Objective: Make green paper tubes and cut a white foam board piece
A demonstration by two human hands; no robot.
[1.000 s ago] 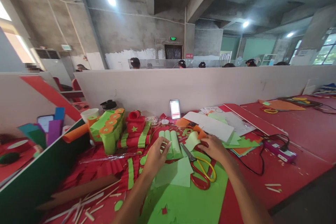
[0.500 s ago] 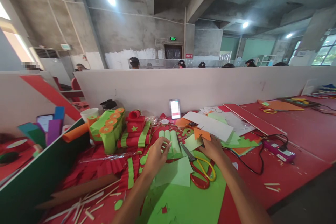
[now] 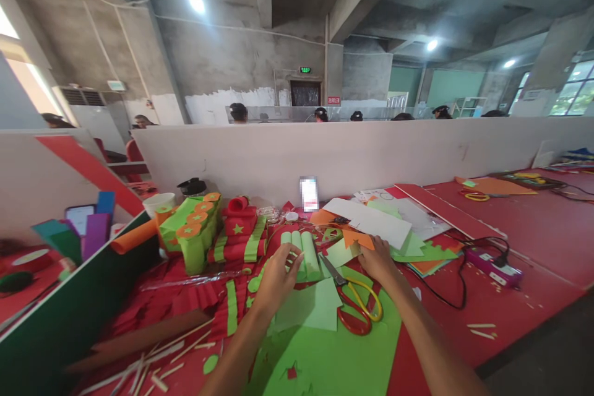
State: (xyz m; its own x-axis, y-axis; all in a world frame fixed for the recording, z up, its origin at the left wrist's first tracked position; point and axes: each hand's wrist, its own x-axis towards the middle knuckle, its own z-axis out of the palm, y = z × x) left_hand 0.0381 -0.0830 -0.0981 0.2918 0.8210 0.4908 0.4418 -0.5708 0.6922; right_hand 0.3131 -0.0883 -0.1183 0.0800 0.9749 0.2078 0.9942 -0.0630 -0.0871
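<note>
My left hand rests with curled fingers on the left side of a row of light green paper rolls. On the right, my right hand pinches the edge of an orange paper piece with a star-shaped cut in it. Part of its fingers is hidden. A pale green paper scrap lies beneath the orange piece. Between my hands are scissors with one red and one yellow handle. They lie over a pale green sheet and a larger bright green sheet.
Red and green paper rolls stand left of centre, beside green rolls with orange tops. A lit phone leans on the white partition. Thin wooden sticks lie front left. A purple power strip with cable sits right.
My right hand has shifted slightly, its fingers moving up along the right edge of the orange paper. My left hand stays almost still at the rolls.
</note>
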